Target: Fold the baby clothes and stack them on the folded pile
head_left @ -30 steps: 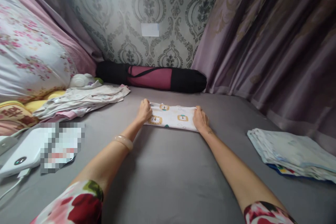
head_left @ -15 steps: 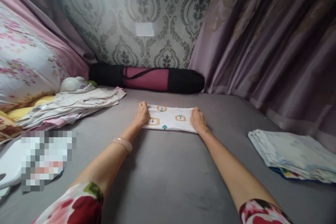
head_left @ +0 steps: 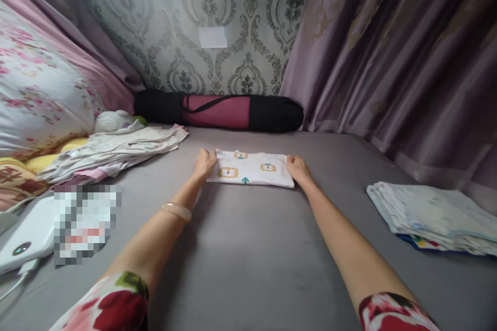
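A white cloth (head_left: pixel 252 169) printed with orange lion faces and green leaves lies folded into a flat rectangle on the grey bed sheet (head_left: pixel 248 248). At its left end, my left hand (head_left: pixel 204 164) has its fingers closed on the far corner. My right hand (head_left: pixel 298 169) pinches the opposite end, near the far right corner. Both arms reach forward, and a pale bangle (head_left: pixel 176 211) circles the left wrist. The fingertips are partly hidden behind the cloth's edges.
To the right sits a stack of folded pale cloths (head_left: pixel 430 214). Crumpled clothes (head_left: pixel 132 147) lie at left beside a floral pillow (head_left: pixel 42 83). Nearer is a white power bank (head_left: pixel 29 240) with a cable. A black and maroon roll bag (head_left: pixel 217 112) rests along the wall.
My hands have drawn slightly apart along the cloth's ends, and the cloth looks flatter. The view has shifted a little, showing more of the power bank and its cable.
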Available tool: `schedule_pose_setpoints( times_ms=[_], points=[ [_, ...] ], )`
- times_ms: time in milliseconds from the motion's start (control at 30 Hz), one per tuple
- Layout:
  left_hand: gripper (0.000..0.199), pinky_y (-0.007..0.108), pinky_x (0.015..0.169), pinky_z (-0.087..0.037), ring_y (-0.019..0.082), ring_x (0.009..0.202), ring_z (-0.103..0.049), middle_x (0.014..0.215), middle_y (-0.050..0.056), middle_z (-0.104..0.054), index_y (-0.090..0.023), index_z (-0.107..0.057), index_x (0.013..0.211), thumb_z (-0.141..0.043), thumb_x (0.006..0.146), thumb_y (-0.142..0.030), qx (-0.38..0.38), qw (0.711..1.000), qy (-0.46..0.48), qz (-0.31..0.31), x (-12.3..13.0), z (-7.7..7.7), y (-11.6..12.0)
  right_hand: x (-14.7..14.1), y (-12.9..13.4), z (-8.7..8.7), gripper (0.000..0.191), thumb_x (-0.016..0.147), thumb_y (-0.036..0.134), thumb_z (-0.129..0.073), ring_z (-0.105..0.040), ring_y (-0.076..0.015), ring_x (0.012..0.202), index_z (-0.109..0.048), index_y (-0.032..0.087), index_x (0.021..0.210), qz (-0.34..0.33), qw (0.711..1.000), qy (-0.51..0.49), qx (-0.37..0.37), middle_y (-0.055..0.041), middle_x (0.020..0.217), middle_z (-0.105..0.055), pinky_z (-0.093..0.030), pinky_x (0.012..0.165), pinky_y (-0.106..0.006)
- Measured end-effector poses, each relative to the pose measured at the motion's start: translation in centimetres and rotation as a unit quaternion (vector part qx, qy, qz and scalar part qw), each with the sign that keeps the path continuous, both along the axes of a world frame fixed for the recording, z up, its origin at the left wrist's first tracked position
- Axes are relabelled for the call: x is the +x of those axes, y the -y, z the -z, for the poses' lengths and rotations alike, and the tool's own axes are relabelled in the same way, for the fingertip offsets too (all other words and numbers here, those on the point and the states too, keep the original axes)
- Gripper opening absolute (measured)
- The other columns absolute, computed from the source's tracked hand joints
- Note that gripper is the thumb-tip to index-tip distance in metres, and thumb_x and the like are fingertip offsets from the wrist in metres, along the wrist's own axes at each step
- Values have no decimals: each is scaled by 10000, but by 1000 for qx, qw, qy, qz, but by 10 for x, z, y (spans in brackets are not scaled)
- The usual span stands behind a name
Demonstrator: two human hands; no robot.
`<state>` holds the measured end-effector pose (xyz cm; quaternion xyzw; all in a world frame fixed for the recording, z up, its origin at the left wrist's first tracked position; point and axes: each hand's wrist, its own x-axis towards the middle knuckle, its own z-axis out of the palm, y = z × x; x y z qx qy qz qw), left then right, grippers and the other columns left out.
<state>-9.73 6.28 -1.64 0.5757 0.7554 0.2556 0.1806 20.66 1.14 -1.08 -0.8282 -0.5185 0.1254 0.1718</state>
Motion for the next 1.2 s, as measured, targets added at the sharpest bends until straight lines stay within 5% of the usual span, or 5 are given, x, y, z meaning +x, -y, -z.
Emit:
schedule_pose_setpoints(
  times_ms=[300, 633, 767, 900, 1200],
  points=[
    [326, 344, 942, -453, 255, 1146, -576, 1225, 193, -566, -89, -450, 1230, -423, 951, -254, 59, 981, -144, 114, -8, 12, 49, -27, 45, 7, 376, 988, 334, -351, -625, -296, 1064, -489, 130, 1273, -16, 995, 92, 35, -193, 1225, -583, -467, 855, -394],
    [306, 333, 846, -470, 248, 1022, -608, 1150, 182, -567, -99, -511, 1159, -320, 995, -272, 33, 959, -230, 163, -8, 0, 58, -21, 43, 1, 365, 990, 309, -349, -626, -289, 1040, -581, 109, 1188, -50, 989, 137, -10, -190, 1184, -586, -466, 843, -371],
    [315, 372, 896, -441, 289, 1071, -561, 1158, 192, -569, -79, -542, 1138, -373, 977, -292, 94, 942, -281, 159, 13, -10, 57, -36, 38, -10, 367, 988, 232, -316, -600, -302, 1060, -558, 81, 1220, -53, 977, 196, 65, -216, 1186, -582, -437, 884, -406],
    [344, 384, 937, -434, 276, 1115, -551, 1215, 177, -584, -97, -521, 1207, -337, 982, -280, 109, 938, -241, 225, 55, -10, 54, -73, 27, -7, 415, 1001, 265, -300, -500, -290, 1224, -518, 93, 1309, -179, 949, 210, 150, -196, 1328, -546, -329, 1040, -431],
    [563, 490, 1179, -164, 305, 1460, -206, 1557, 169, -302, -59, -329, 1475, -232, 993, -333, 56, 943, -223, 241, 93, 23, 45, -92, 4, 18, 518, 995, 316, -260, -210, -254, 1454, -373, 173, 1481, -267, 949, 154, 71, -87, 1569, -304, -85, 1168, -498]
  ],
)
